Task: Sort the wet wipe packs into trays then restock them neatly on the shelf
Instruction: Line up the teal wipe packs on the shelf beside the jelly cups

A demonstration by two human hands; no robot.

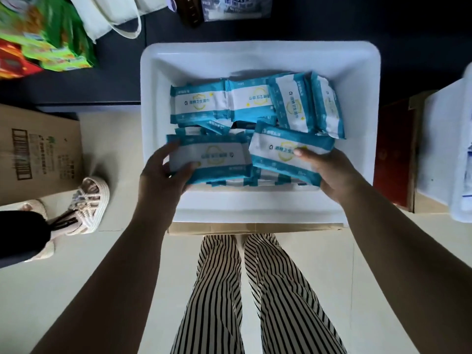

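Striped trouser legs point(245, 290) sit nearest the lens, forearms reaching over them into the white tray point(260, 203), which rests on a flattened cardboard sheet point(252, 228) on the floor. Left hand point(163, 175) has thumb and fingers curled round the near-left wet wipe pack point(212, 159); right hand point(329, 169) has a grip on the near-right wet wipe pack point(288, 152), thumb on top, fingers under. Remaining packs point(255, 103) lie jumbled behind, two propped on edge at far right.

Risks, as I read it:
- Slick film: either pack could slide out of a one-sided pinch.
- Lifting both at once may drag the loose packs beneath and knock the leaning ones flat.
- Tray overhangs the cardboard; a push on the near rim might tip it.

Can't see: fingertips under the packs, how many layers lie below, the shelf to restock. Second tray point(462, 149) is cut off at right. Green snack packs point(51, 42) top left are blurred. Someone else's sandalled foot point(86, 200) stands left.
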